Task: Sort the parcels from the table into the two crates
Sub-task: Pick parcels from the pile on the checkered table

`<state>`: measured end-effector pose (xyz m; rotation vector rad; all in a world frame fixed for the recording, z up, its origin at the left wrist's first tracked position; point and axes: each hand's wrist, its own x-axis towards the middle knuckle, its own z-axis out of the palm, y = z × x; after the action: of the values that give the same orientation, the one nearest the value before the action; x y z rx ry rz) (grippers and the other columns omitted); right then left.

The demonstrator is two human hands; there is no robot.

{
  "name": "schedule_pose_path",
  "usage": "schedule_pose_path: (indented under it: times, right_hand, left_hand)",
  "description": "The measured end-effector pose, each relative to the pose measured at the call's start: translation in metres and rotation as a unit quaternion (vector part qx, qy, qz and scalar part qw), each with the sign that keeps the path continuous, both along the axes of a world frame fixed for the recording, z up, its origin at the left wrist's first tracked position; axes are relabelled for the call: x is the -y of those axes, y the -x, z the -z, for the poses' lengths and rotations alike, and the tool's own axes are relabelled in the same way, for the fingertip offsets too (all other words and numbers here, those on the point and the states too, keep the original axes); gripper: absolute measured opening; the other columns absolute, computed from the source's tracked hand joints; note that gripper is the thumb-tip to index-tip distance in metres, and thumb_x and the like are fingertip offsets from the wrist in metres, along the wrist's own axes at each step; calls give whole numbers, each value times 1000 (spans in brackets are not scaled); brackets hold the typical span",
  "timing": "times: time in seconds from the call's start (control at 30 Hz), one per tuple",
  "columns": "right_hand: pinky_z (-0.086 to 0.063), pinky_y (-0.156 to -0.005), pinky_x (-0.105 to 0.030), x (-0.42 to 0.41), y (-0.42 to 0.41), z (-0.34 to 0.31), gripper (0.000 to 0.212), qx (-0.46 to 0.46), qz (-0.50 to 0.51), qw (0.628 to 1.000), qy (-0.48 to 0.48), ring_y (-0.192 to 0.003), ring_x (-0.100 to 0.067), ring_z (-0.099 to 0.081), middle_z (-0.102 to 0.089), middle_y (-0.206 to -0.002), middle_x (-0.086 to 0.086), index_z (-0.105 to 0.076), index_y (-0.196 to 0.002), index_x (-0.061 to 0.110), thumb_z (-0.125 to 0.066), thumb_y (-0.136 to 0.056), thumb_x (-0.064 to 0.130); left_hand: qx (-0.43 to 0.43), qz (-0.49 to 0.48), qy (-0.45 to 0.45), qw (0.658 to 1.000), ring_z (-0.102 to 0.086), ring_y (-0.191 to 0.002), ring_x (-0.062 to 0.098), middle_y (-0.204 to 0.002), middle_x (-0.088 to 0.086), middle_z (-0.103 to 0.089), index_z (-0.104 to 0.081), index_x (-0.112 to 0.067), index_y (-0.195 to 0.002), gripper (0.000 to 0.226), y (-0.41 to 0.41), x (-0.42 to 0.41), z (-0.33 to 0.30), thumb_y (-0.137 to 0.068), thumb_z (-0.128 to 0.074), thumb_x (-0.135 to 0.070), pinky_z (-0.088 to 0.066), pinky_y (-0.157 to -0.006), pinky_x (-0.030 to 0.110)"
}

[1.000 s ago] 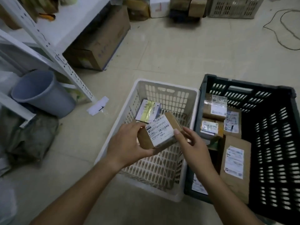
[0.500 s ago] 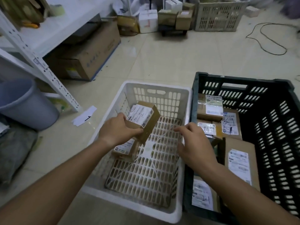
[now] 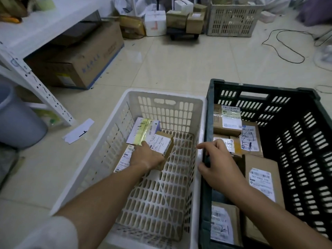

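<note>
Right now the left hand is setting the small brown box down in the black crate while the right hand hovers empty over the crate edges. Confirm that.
Not quite. The head view shows the left hand holding the small brown box inside the white crate, not the black crate. The rest holds: the right hand is empty, above where the two crates meet.

Two crates side by side — left crate (image 3: 202, 112) touching right crate (image 3: 209, 123).
</note>
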<state>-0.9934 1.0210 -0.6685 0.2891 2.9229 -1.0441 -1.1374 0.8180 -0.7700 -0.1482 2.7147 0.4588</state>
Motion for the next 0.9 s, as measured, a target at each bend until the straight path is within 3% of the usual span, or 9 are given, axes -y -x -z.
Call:
schedule_pose_path:
  times: [0.13,0.27,0.4,0.57,0.73,0.9]
  right_hand:
    - [-45,-72,-7,-2,1,7,48,-20,0,1000,14,-93,13,-45,-30,-103,29,-49,-139,32,-65,-95,21]
    - [-42,-74,-5,-2,0,10,46,-34,-1,999,19,-92,9,-48,-28,-106,35,-49,-136,32,-65,-95,19]
    - [-43,-74,-6,-2,1,12,45,-43,-5,999,21,-91,9,-49,-27,-107,37,-49,-131,36,-66,-93,18]
    - [-43,-74,-6,-4,1,15,47,-40,-4,999,31,-93,7,-48,-27,-110,38,-48,-128,41,-67,-92,19]
    - [-48,-71,-11,-3,1,15,47,-35,2,999,34,-89,6,-50,-28,-110,36,-48,-128,40,-68,-92,19]
    - [-43,-69,-4,-1,2,16,45,-42,3,998,39,-88,14,-48,-28,-113,33,-47,-129,39,-67,-93,20]
  left_hand:
    - [-14,-6,2,1000,-59,-113,38,-130,17,-45,-41,-11,-135,81,15,-22,14,-73,-74,-51,-52,-86,41]
    - [-27,-19,-12,999,-61,-108,38,-132,16,-39,-42,-9,-135,80,28,-37,28,-74,-73,-50,-53,-84,42]
    - [-45,-5,-9,999,-60,-115,38,-141,18,-37,-37,-7,-142,96,41,-45,40,-73,-76,-62,-54,-90,44]
    - [-76,-1,38,996,-67,-101,36,-143,18,-35,-33,-10,-145,109,45,-55,46,-70,-73,-80,-43,-66,36]
    - [-80,-28,41,996,-66,-106,39,-146,20,-32,-28,-9,-148,120,49,-54,48,-66,-72,-84,-51,-73,41]
    - [-74,-50,35,995,-63,-111,37,-145,19,-35,-26,-12,-148,125,48,-53,49,-61,-72,-89,-46,-71,39]
